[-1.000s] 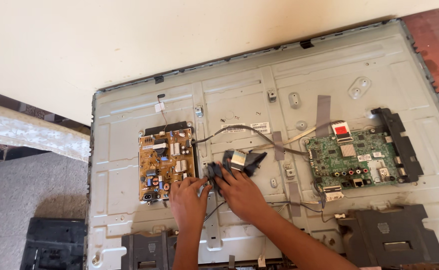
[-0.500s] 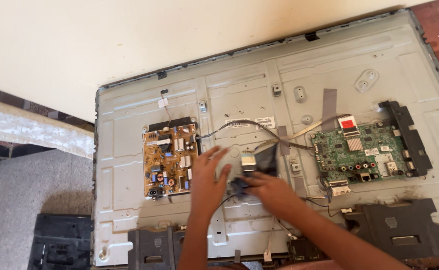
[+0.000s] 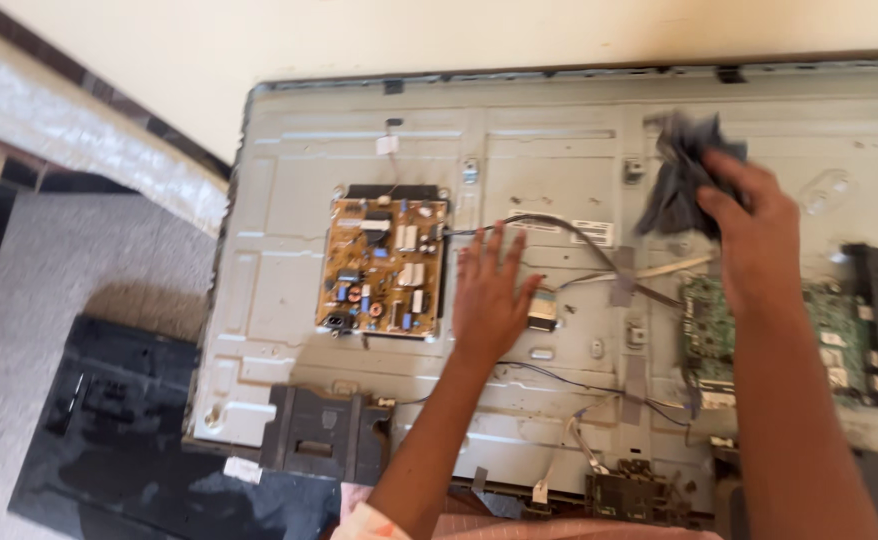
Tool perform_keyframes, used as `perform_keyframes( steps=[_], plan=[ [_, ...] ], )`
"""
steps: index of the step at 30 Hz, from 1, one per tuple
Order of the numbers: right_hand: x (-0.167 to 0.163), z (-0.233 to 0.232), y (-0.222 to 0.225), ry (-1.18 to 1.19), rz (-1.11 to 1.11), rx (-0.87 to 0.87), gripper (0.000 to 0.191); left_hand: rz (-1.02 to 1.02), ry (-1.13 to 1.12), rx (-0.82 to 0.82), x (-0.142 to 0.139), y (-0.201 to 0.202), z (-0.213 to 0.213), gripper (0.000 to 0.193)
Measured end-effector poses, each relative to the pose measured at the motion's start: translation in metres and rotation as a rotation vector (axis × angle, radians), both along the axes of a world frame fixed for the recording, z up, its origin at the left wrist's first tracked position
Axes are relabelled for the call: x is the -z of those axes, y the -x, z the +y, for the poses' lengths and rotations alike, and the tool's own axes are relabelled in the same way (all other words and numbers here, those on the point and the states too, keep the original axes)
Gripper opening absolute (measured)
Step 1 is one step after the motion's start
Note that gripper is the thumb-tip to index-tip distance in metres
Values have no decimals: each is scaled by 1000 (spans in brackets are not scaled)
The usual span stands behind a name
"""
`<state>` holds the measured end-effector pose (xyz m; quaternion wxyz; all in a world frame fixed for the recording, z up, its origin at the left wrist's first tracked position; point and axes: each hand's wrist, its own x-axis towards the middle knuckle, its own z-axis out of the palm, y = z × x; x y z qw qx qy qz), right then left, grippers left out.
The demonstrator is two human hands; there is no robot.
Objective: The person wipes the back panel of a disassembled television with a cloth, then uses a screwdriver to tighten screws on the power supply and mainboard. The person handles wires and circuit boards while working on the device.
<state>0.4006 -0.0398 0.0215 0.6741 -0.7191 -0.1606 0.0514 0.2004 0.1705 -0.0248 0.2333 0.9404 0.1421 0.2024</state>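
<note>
While the left hand (image 3: 489, 295) lies flat and open, fingers spread, on the grey stamped-metal back panel of the opened flat screen (image 3: 289, 200), the right hand (image 3: 749, 225) is closed round a crumpled dark grey cloth (image 3: 674, 165), pressing it to the metal up and away from the body; the cloth looks blurred, so its exact shape is hard to tell. Just left of the left hand sits the tan rectangular power board with its small coils and capacitors (image 3: 384, 265); under the right wrist lies the green main circuit board (image 3: 729, 330), partly hidden by the forearm; thin grey and black cables (image 3: 579, 235) run between the two hands, taped down in places. As a judgement, the wiping seems partway along: the panel near the cloth looks fairly clean, yet dust and specks show on the metal between the hands and toward the body; both boards and the cables are fixed in place. A black plastic rear cover (image 3: 129, 440) lies on the floor, well apart to the left of the left hand.
</note>
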Motion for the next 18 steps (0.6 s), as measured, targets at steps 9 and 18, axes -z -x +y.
perform_keyframes(
  steps=[9,18],
  plan=[
    [83,99,-38,1074,-669,-219,40,31,36,34,32,-7,-9,63],
    [110,152,-11,898,-552,-554,64,-46,39,10,33,5,-8,71]
  ],
)
